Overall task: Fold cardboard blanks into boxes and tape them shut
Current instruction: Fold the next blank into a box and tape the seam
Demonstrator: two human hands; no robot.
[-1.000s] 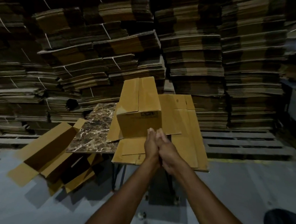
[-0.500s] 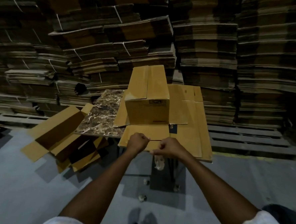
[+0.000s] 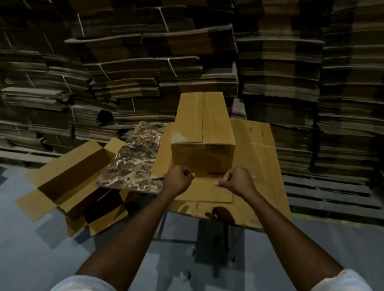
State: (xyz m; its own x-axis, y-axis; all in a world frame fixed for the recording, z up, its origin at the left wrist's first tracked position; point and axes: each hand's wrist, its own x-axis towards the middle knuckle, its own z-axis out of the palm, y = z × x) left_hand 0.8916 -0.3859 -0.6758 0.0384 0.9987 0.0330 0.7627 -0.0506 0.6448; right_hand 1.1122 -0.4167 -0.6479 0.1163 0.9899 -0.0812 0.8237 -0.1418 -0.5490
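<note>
Standing on table: box [image 3: 204, 132], top flaps shut along a centre seam, its long side running away from the person; it rests on flat blanks [image 3: 262, 163] that cover the right part of the marbled table [image 3: 133, 164]
Near flap [image 3: 206, 190]: lies flat toward the person, below the box's near face
Left hand [image 3: 177, 181]: fingers curled into a tight fist, just before the lower left corner of the box's near face; whether it pinches anything is unclear
Right hand [image 3: 236, 181]: likewise curled tight, before the lower right corner; apart from the left hand
Floor [image 3: 23, 247]: an open box [image 3: 72, 174] lies tilted against the table's left edge
Behind: stacks [image 3: 147, 52] of bundled flat cardboard on pallets [image 3: 332, 194]
</note>
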